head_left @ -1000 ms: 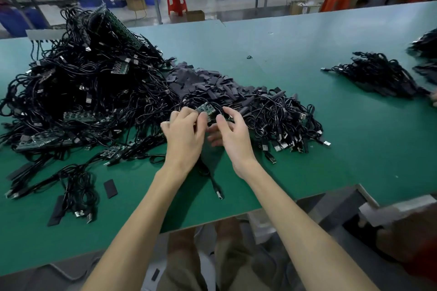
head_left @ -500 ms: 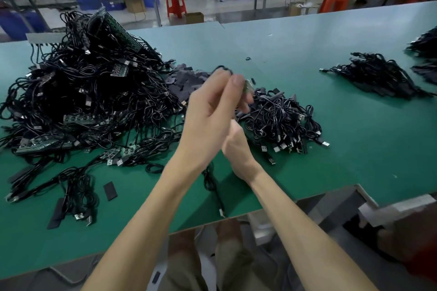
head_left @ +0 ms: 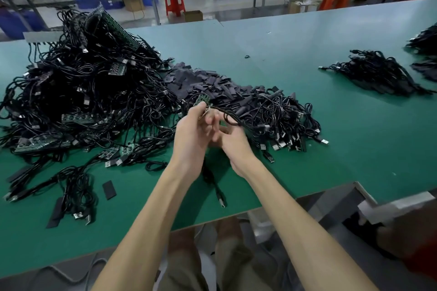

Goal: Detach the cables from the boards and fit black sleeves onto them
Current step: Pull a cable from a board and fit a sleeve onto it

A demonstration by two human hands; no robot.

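Note:
My left hand (head_left: 191, 134) pinches a small green board (head_left: 202, 99) above the table, in front of the heap of black sleeves (head_left: 208, 85). From the board a black cable (head_left: 233, 119) runs right and loops through the fingers of my right hand (head_left: 233, 143), which holds it just below and right of the left hand. A big tangle of black cables with green boards (head_left: 78, 92) fills the left of the table. A smaller pile of loose USB cables (head_left: 283, 123) lies right of my hands.
The green table (head_left: 307, 153) ends at a near edge below my forearms. Another cable bundle (head_left: 376, 73) lies at the far right. Loose sleeves (head_left: 109, 189) and a stray cable (head_left: 216, 189) lie near the front edge. Benches, stools and boxes stand behind.
Both hands lifted a board with its cable off the pile. The left hand, raised high half a second ago, has come down a little; the right hand now holds the cable beside it.

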